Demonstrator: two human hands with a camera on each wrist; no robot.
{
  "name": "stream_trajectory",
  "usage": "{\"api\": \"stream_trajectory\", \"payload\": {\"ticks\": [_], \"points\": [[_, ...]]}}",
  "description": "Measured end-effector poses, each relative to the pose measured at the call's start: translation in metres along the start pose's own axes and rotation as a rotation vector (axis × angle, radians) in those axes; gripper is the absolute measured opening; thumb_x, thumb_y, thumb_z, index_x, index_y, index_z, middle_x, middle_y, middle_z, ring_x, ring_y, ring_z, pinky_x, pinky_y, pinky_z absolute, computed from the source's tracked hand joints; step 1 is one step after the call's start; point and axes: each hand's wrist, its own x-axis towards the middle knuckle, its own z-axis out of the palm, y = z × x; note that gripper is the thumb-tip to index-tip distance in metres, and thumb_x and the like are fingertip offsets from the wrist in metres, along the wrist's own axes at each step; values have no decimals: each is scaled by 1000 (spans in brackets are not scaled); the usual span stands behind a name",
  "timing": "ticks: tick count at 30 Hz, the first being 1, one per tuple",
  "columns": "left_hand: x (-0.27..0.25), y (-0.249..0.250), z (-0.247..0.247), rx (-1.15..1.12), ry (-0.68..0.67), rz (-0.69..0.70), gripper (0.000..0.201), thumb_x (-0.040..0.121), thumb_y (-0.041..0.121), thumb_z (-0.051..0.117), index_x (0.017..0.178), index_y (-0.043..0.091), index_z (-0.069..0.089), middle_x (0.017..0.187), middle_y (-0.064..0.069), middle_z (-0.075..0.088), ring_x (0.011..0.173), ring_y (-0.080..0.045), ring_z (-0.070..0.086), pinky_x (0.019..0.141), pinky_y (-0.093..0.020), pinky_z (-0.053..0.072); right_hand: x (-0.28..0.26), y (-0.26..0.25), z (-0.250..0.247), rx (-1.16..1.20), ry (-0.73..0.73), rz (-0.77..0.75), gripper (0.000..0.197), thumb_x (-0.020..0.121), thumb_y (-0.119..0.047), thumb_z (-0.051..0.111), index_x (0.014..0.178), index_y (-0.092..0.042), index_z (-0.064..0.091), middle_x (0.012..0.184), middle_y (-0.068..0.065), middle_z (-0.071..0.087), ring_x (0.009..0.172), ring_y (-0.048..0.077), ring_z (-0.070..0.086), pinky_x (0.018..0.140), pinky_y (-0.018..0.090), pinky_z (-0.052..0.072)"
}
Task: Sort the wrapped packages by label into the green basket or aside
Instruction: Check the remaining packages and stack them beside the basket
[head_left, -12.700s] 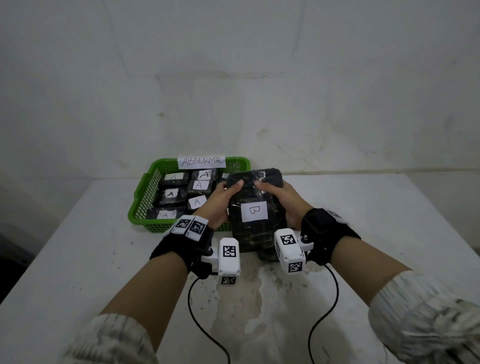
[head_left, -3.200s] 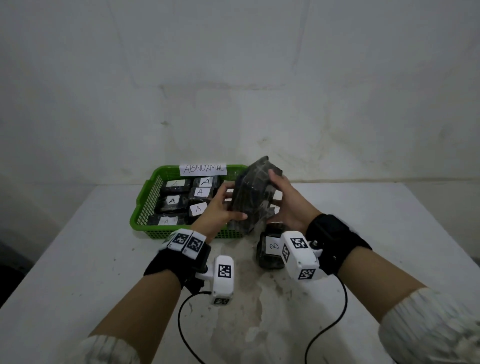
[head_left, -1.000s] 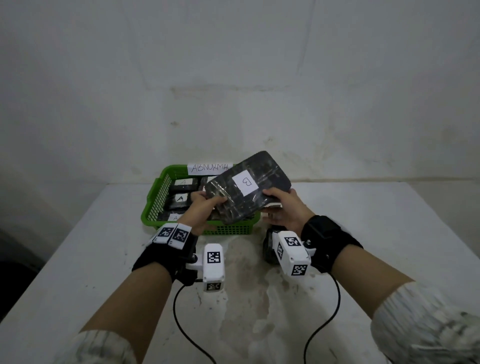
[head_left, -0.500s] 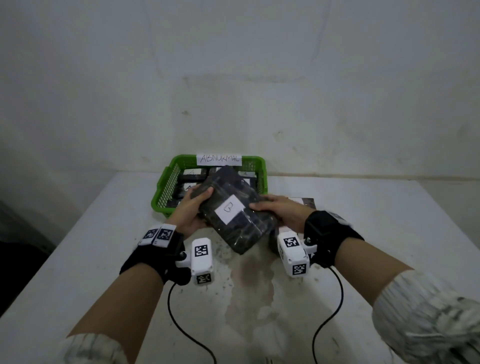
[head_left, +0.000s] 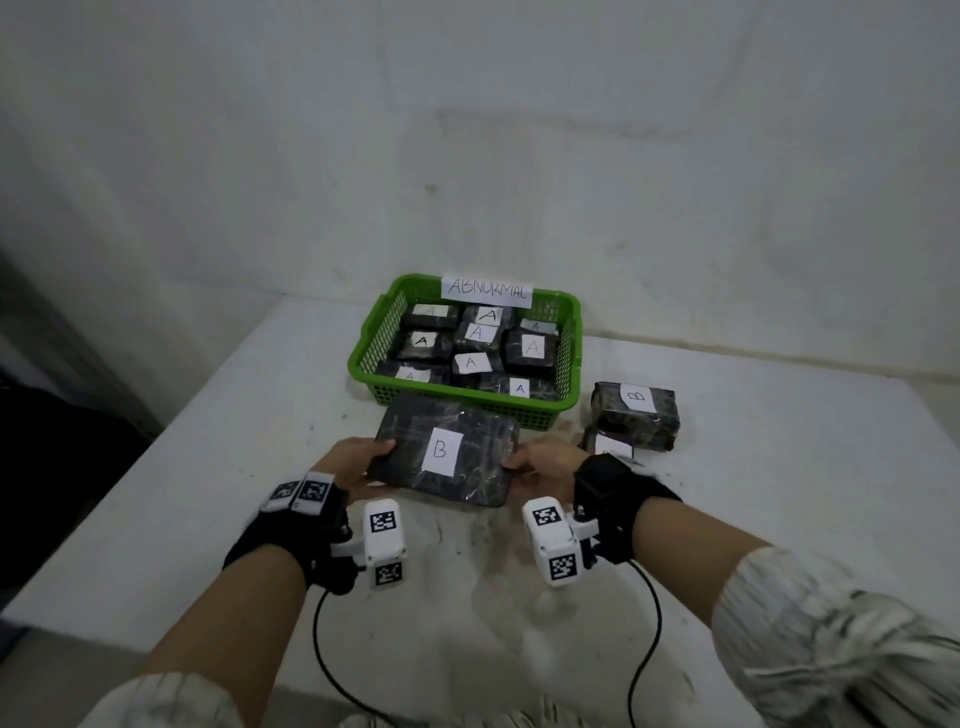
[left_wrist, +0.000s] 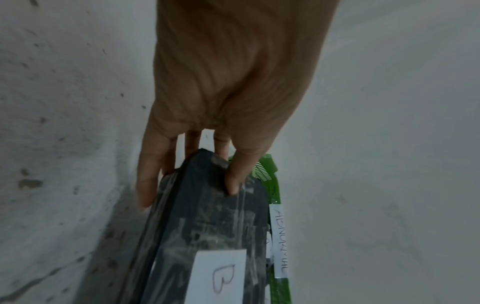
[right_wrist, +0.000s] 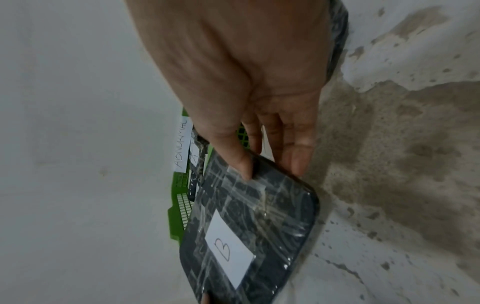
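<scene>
A flat dark wrapped package (head_left: 447, 454) with a white "B" label lies face up just in front of the green basket (head_left: 374, 345). My left hand (head_left: 358, 460) grips its left edge, thumb on top (left_wrist: 235, 179) and fingers under. My right hand (head_left: 540, 462) grips its right edge the same way, thumb on the wrapping (right_wrist: 244, 164). The basket carries an "ABNORMAL" sign (head_left: 487, 292) and holds several dark packages labelled "A". Whether the package rests on the table or hovers just above it, I cannot tell.
Two more wrapped packages sit to the right of the basket, one labelled "B" (head_left: 636, 413) partly over another (head_left: 608, 444). The white table (head_left: 779, 467) has a worn brownish patch in front of me. A white wall stands close behind the basket.
Both hands brought the B package down from in front of the basket and turned it level, label upright. The view has shifted, so the two packages at the right now show.
</scene>
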Motion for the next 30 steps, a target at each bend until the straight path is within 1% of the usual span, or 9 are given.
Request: {"api": "stream_trajectory", "payload": {"ticks": [3,9,12,14,18,21,23,27,30], "points": [[11,-3,8,2,29,37,35,94,-1,48,129,-9,49,132,-28,50,116,-38,52,97,-50,44,18,1,2,-31,54,-55,9,90,8,55,91,7,64,104,26,64,78,29,60,83,43,52],[29,-6,22,104,51,31,36,93,-4,48,129,-8,50,131,-25,52,119,-40,52,99,-48,45,31,4,-5,-101,169,-103,28,86,9,61,62,-5,60,74,10,62,70,23,59,91,43,50],[32,-9,29,112,17,46,40,91,-8,47,131,-9,45,133,-26,51,94,-32,60,71,-30,59,35,7,-8,-91,170,-138,10,86,10,59,85,8,69,86,17,67,86,27,59,92,42,49],[38,-11,29,111,1,57,41,91,-10,45,132,-9,42,133,-26,49,75,-25,58,53,-21,57,39,10,-10,-74,171,-152,18,84,13,58,99,12,68,101,24,68,89,29,61,92,44,51],[37,-8,26,203,28,-6,18,92,2,52,108,-2,58,130,-21,54,109,-31,55,88,-39,49,38,15,-14,0,186,-178,14,85,8,60,72,3,61,79,25,64,67,27,58,65,33,52],[31,3,29,328,82,-10,46,89,28,60,123,0,51,127,-14,50,120,-33,46,87,-37,39,35,12,-17,-210,232,-220,27,87,-1,56,61,-3,51,64,17,52,59,24,47,59,32,39],[28,12,40,451,145,38,71,78,45,64,128,-2,47,134,-17,46,124,-36,44,96,-38,42,31,8,-22,-373,321,-248,21,86,-4,54,67,2,55,71,19,54,67,31,51,62,35,39],[13,30,74,725,317,193,66,87,39,57,140,7,35,148,-16,21,136,-34,24,110,-39,26,32,5,-49,-519,485,-267,15,83,-17,58,81,-3,62,91,22,61,85,35,59,72,35,46],[5,36,107,886,159,359,63,90,37,54,145,20,30,155,-9,12,145,-31,1,117,-48,4,33,12,-77,-644,604,-179,33,83,-38,61,106,-15,65,120,17,59,114,36,51,94,37,41]]}}
